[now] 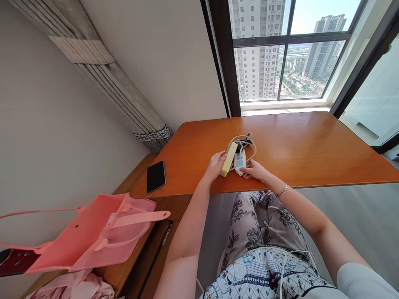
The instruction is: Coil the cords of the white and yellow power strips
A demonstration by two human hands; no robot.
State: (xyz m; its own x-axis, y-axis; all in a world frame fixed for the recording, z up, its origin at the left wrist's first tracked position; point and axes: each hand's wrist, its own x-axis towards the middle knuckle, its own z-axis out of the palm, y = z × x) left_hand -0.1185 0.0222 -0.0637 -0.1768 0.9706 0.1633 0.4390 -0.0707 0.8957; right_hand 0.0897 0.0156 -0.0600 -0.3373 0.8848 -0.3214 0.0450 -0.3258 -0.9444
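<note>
My left hand grips the side of a long pale yellow block, whose exact kind I cannot make out. It leans at a slant close to the table's front edge. Just right of it lies a white power strip with blue-marked sockets. The fingers of my right hand are closed on the strip's near end. A black plug sits at the strip's far end. Behind both, a grey-white cable loops over the tabletop, with a dark bundle among its coils.
The orange-brown wooden table reaches back to a window. A black phone lies at its left end. Below on the left, a pink bag rests on a wooden cabinet. A gathered curtain hangs by the wall.
</note>
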